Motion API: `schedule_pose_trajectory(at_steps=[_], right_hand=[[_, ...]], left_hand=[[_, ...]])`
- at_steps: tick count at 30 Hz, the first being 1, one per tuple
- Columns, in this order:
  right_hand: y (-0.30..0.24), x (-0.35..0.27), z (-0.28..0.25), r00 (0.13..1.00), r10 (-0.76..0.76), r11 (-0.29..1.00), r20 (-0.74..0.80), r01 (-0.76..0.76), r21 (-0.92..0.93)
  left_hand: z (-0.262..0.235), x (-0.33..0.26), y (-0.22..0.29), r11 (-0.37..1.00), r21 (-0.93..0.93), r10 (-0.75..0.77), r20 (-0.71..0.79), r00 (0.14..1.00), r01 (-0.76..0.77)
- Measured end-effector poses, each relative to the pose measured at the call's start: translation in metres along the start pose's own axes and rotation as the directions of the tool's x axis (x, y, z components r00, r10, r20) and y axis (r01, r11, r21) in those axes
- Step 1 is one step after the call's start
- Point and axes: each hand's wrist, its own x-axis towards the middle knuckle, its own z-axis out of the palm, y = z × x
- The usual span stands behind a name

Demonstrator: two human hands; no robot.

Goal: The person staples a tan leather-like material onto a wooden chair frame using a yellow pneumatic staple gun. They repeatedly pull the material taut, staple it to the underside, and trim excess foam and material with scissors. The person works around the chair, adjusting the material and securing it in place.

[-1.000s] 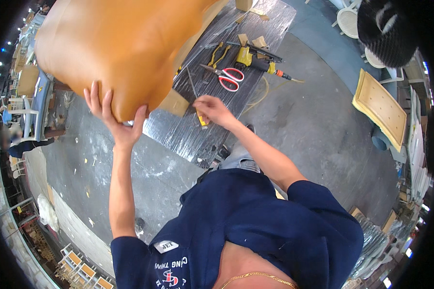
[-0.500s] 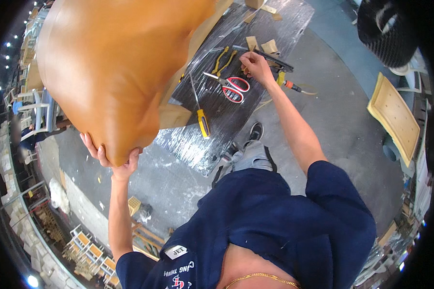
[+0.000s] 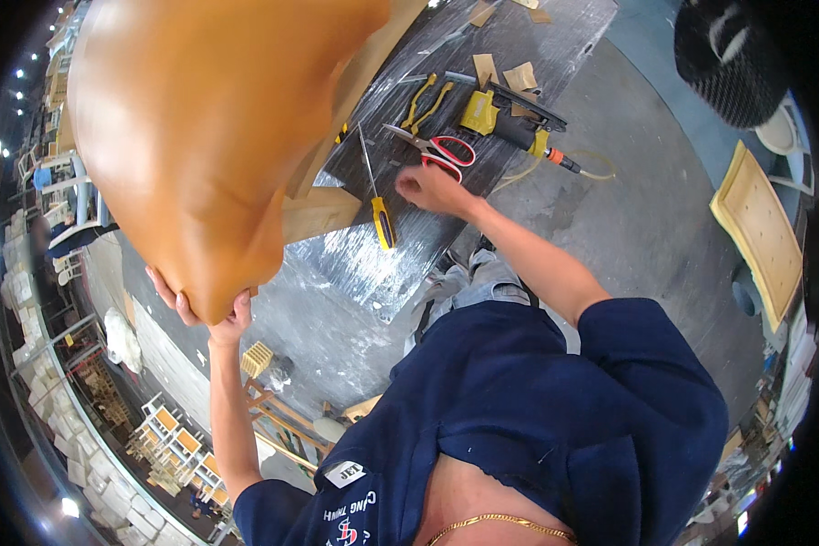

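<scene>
A large tan leather-like cover (image 3: 200,136) bulges over a pale wooden frame (image 3: 323,214) at the upper left. My left hand (image 3: 205,309) is closed round its lowest near corner, thumb on one side and fingers on the other. Over the table, my right hand (image 3: 432,189) has its fingers curled in, slightly blurred; whatever they hold, if anything, is hidden. Just beyond it lie red-handled scissors (image 3: 448,153), partly covered by the hand. A yellow-handled screwdriver (image 3: 384,223) lies to its left. Farther off are yellow-handled pliers (image 3: 426,102) and a yellow and black staple gun (image 3: 510,123).
Dark plastic film wraps the table (image 3: 373,278), with cardboard scraps (image 3: 520,77) near its far end. A hose (image 3: 601,168) trails from the staple gun. To the right stands a tan cushioned panel (image 3: 760,227). Several chair frames (image 3: 177,446) are stacked at the lower left.
My right hand has moved from over the staple gun back toward me, to beside the scissors, uncovering the gun. My left hand keeps its grip on the cover's corner, slightly lower in view.
</scene>
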Motion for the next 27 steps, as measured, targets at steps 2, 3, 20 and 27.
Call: schedule_pose_trajectory(at_steps=[2,3,20,27], right_hand=[[0.019,-0.045,0.01,0.993,0.088,0.996,0.078,-0.09,0.024],[0.015,-0.067,0.005,0.965,0.223,0.974,0.136,-0.227,0.01],[0.022,-0.084,-0.038,0.756,0.605,0.785,0.249,-0.619,-0.029],[0.021,-0.097,-0.028,0.824,0.56,0.823,0.09,-0.566,0.058]], left_hand=[[-0.004,-0.002,0.003,1.0,0.009,-0.004,0.0,1.0,0.004],[-0.003,-0.002,0.002,1.0,0.011,0.002,0.002,1.0,-0.002],[0.004,0.004,-0.003,0.999,-0.051,0.016,0.02,1.0,-0.015],[0.001,0.004,0.005,0.999,-0.035,0.02,0.043,0.999,-0.019]])
